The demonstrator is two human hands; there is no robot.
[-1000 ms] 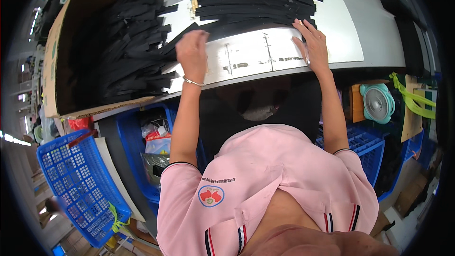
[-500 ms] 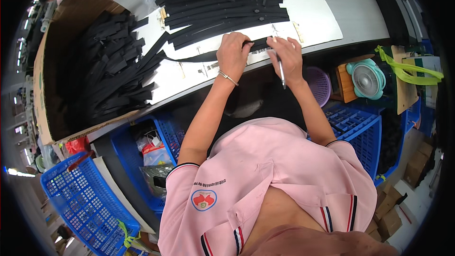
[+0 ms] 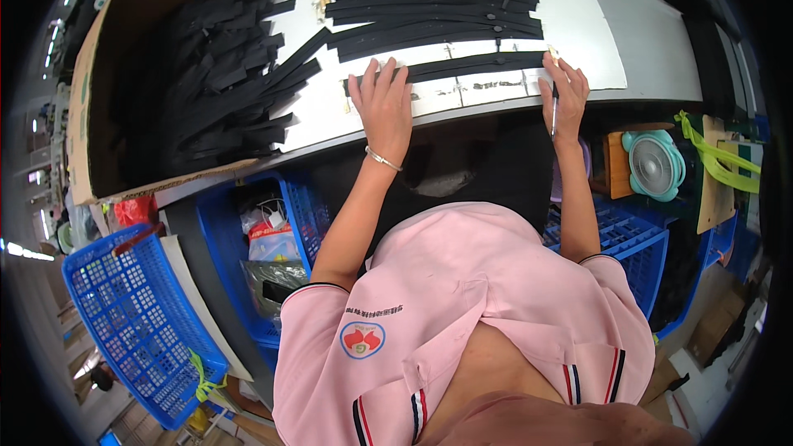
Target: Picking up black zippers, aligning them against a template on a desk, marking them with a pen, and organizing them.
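Observation:
A black fabric strip (image 3: 475, 66) lies straight across the marked white board (image 3: 607, 58), along its near edge. With fingers stretched flat, my left hand (image 3: 385, 107) presses on the strip's left end. The fingertips of my right hand (image 3: 568, 103) touch the right end, while a slim silver pen (image 3: 554, 116) is tucked in the same hand, pointing toward me. Beyond the strip, many similar black strips (image 3: 434, 4) lie side by side in a layered stack, several with small dark round pieces on them.
An open cardboard box (image 3: 80, 136) on the left holds a heap of loose black strips (image 3: 219, 74). Blue plastic baskets (image 3: 136, 306) stand below the table on both sides. A turquoise fan (image 3: 654, 163) sits at the right.
The strip, earlier lifted between my hands and trailing toward the box, now lies flat on the board. My hands have moved apart to its ends, and my left fingers have spread.

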